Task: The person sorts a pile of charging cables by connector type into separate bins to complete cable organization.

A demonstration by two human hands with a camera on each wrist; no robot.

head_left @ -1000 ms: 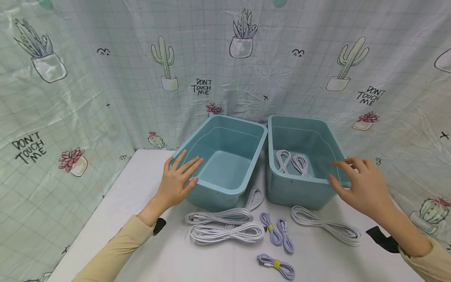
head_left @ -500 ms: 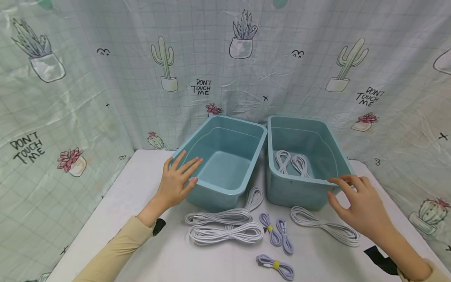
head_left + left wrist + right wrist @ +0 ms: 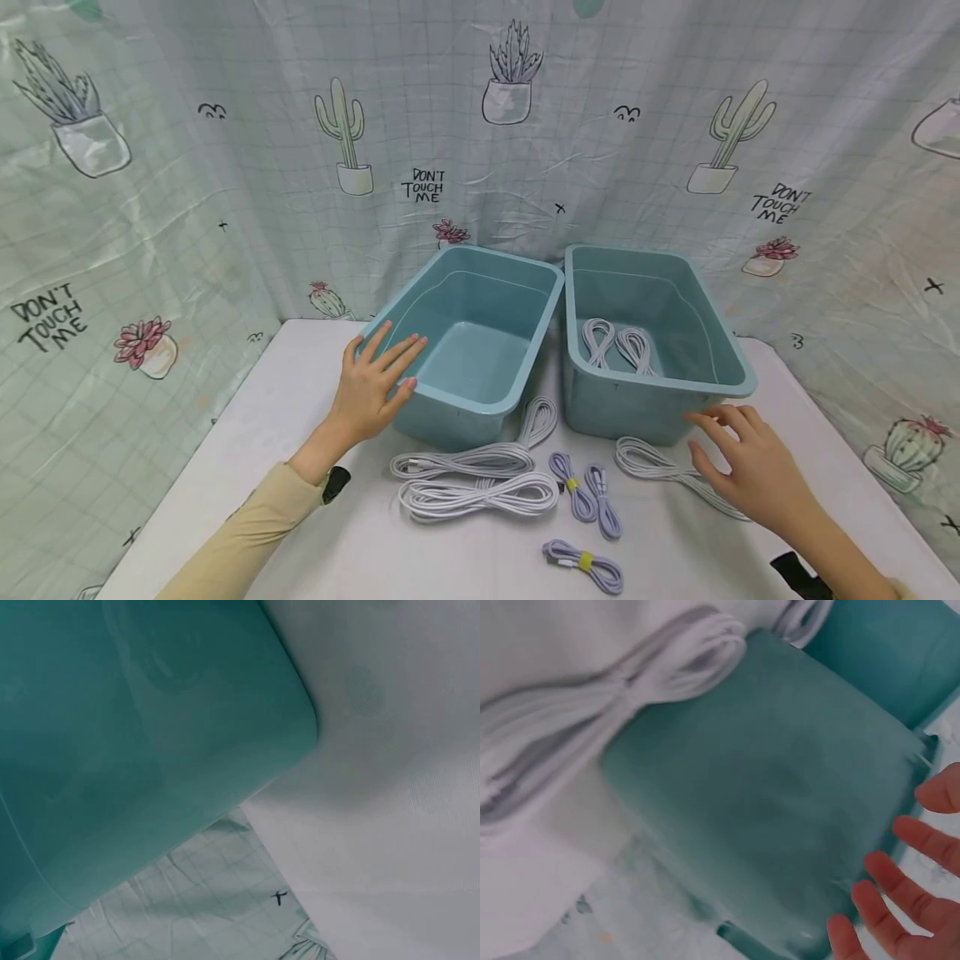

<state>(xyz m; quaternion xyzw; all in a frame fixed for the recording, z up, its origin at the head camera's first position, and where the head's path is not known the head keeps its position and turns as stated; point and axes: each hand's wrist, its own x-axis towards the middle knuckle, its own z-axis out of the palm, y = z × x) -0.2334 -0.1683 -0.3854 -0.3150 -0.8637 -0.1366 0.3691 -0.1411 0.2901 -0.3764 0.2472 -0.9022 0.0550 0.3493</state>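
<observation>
My left hand (image 3: pixel 375 385) rests on the left rim of the left blue-green bin (image 3: pixel 450 423), its fingers spread. The bin's wall also fills much of the left wrist view. Off the front right corner of the right blue-green bin (image 3: pixel 622 408), my right hand (image 3: pixel 753 467) hangs with loosely bent fingers and nothing in them. A bundled white cable (image 3: pixel 648 461) lies below that hand, its right end partly covered by it. In the right wrist view the same white cable (image 3: pixel 682 660) runs along the bin, and the right hand's fingertips (image 3: pixel 881 866) show at right.
Two bundled white cables (image 3: pixel 636 350) lie inside the right bin. Thicker white cable coils (image 3: pixel 480 497) are on the table before the left bin. Several lilac cables (image 3: pixel 585 567), some with yellow ties, lie front centre. A patterned curtain (image 3: pixel 480 150) closes off the back.
My right hand has come down and toward me, from over the right bin's rim to above the white cable. The left hand has stayed on the left bin.
</observation>
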